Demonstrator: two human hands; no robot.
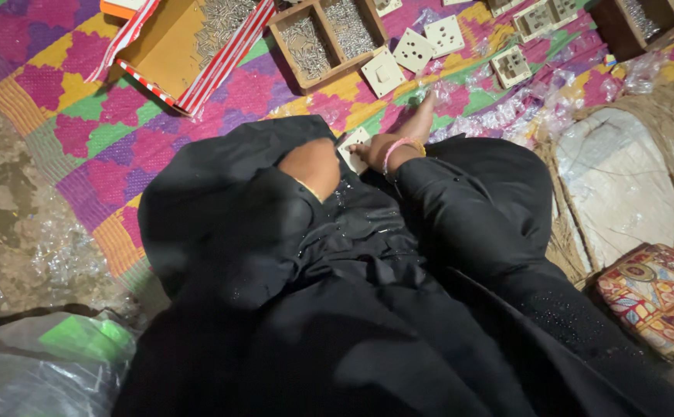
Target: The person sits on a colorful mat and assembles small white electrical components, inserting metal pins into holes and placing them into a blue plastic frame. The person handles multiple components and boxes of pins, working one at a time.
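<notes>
A white socket plate [351,147] is held in the lap, between the left hand [312,166] and the right hand [379,151]. The right grip is closed on the plate's right edge. The left grip is hidden by the black sleeve [275,224]; its state cannot be told. Further socket plates [414,49] and a wooden screw tray [327,40] are laid on the far mat [82,116].
</notes>
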